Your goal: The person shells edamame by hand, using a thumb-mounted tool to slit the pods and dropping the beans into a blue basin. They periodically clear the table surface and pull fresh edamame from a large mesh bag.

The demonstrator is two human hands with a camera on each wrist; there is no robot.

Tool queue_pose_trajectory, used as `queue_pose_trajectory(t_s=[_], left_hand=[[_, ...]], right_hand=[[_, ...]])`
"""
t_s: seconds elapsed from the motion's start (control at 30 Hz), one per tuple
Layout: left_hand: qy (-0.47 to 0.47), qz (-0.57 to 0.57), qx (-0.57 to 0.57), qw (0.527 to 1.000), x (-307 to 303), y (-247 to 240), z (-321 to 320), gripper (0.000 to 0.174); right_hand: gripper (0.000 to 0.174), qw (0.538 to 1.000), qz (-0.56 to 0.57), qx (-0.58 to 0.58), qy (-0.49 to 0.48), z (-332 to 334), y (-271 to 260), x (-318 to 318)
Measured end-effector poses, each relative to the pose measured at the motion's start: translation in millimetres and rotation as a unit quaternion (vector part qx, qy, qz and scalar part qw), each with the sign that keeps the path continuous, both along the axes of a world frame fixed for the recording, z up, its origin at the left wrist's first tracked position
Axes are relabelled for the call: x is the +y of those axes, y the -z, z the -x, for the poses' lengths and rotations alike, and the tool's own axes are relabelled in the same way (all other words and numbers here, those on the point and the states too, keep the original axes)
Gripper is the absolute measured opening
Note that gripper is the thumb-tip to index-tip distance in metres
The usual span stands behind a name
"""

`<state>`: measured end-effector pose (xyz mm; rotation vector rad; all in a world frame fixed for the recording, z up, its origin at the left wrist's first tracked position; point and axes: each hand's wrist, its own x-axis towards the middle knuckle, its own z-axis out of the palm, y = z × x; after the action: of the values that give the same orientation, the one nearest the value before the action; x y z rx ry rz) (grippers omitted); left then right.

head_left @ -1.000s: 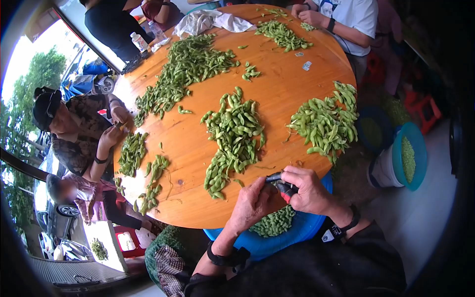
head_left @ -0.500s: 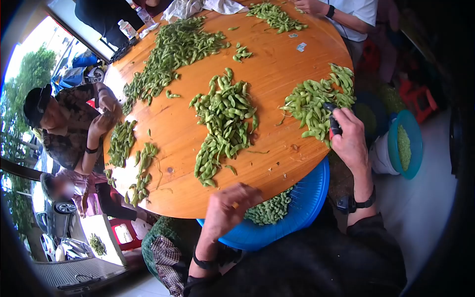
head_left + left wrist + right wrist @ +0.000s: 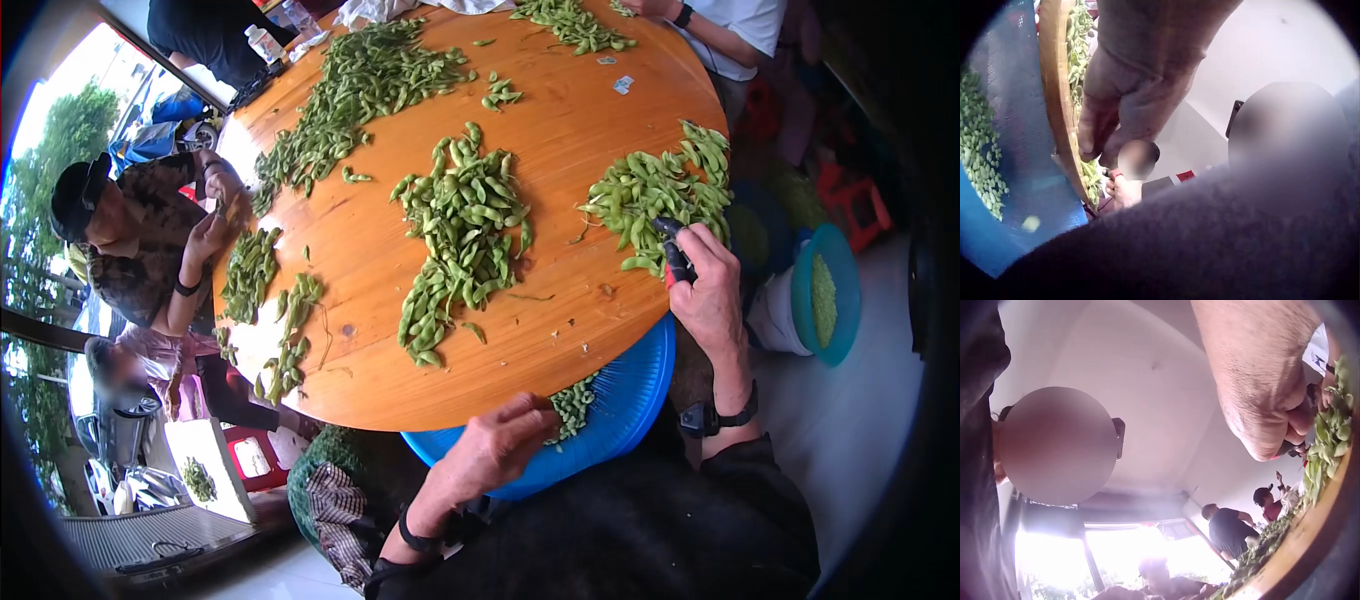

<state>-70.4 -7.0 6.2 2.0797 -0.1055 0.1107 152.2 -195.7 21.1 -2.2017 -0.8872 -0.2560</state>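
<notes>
A black-and-red tool [image 3: 679, 262] is gripped by the right hand [image 3: 714, 292] at the edge of a pile of green pods [image 3: 645, 195] on the table [image 3: 580, 130]. Over the blue basin [image 3: 643, 385], the left hand [image 3: 497, 445] is held relaxed, with fingers loosely bent.

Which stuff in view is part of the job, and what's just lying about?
Seemingly part of the job:
- black-and-red tool, held in the right hand
- bean pods heaped on the table
- loose green beans in the blue basin

Probably just lying about:
- white-capped bottle
- white cloth
- small cards
</notes>
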Motion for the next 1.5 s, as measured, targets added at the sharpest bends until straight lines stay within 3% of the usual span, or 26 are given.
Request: queue_pose_trajectory(t_s=[0.07,0.13,0.2,0.23,0.4,0.47,0.6,0.67,0.73,0.83,0.93,0.97,1.0,1.07,1.17,1.23,1.37,1.5], left_hand=[[-0.109,-0.009,0.018,0.994,15.7,-6.1,-1.1,0.024],[-0.273,-0.124,-0.015,0.954,39.0,0.8,-4.9,0.022],[-0.34,-0.216,-0.042,0.914,59.9,-0.9,-9.1,0.017],[-0.336,-0.28,-0.056,0.898,70.1,6.0,-8.2,0.015],[-0.378,-0.3,-0.021,0.875,70.4,22.6,-10.5,0.015],[-0.407,-0.255,-0.069,0.874,67.8,23.6,-14.9,0.014],[-0.426,-0.141,-0.046,0.893,45.5,11.8,-31.7,0.015],[-0.323,0.094,-0.043,0.941,34.5,21.2,-41.6,0.014],[-0.269,0.204,0.003,0.941,15.4,14.8,-52.9,0.015],[-0.267,0.125,-0.035,0.955,-1.7,20.4,-61.7,0.017],[-0.242,0.138,-0.039,0.96,-5.7,13.9,-64.5,0.018],[-0.249,0.288,-0.01,0.925,-9.9,12.7,-65.9,0.015],[-0.25,0.286,-0.01,0.925,-6.4,13.0,-65.0,0.015],[-0.204,0.473,0.046,0.856,3.2,16.5,-63.3,0.013],[-0.2,0.459,0.06,0.864,6.5,15.5,-62.8,0.012],[-0.198,0.452,0.078,0.866,7.8,15.5,-62.5,0.012],[-0.228,0.403,0.076,0.883,1.0,14.8,-62.7,0.009],[-0.283,0.346,0.001,0.894,-10.2,19.4,-63.3,0.009]], right_hand=[[0.039,1.0,0.014,0.012,-0.006,2.8,-0.9,2.1],[0.039,1.0,0.01,-0.003,-0.013,4.8,0.4,3.6],[0.039,1.0,0.007,-0.018,-0.017,6.8,0.5,4.0],[0.039,1.0,0.012,-0.005,-0.019,7.5,0.3,4.1],[0.037,0.999,0.024,0.004,-0.021,15.1,0.5,11.2],[0.033,0.998,0.006,0.033,-0.062,17.9,3.6,16.8],[0.038,0.986,-0.038,0.083,-0.139,34.1,6.0,37.4],[0.039,0.96,-0.071,0.176,-0.206,42.7,-3.0,45.9],[0.032,0.937,-0.109,0.226,-0.243,46.5,0.3,52.1],[0.023,0.922,-0.153,0.29,-0.206,51.7,13.6,56.0],[0.017,0.909,-0.155,0.342,-0.182,47.1,18.5,51.5],[0.016,0.906,-0.151,0.349,-0.184,44.7,17.9,49.3],[0.015,0.904,-0.147,0.356,-0.187,43.1,16.8,48.5],[0.013,0.895,-0.171,0.361,-0.201,41.4,16.5,49.0],[0.02,0.906,-0.171,0.295,-0.251,38.1,23.6,46.9],[0.027,0.795,-0.227,0.494,-0.271,40.8,18.2,43.8],[0.032,0.777,-0.226,0.519,-0.275,42.0,17.3,43.0],[0.021,0.794,-0.191,0.516,-0.259,42.9,16.7,41.8]])
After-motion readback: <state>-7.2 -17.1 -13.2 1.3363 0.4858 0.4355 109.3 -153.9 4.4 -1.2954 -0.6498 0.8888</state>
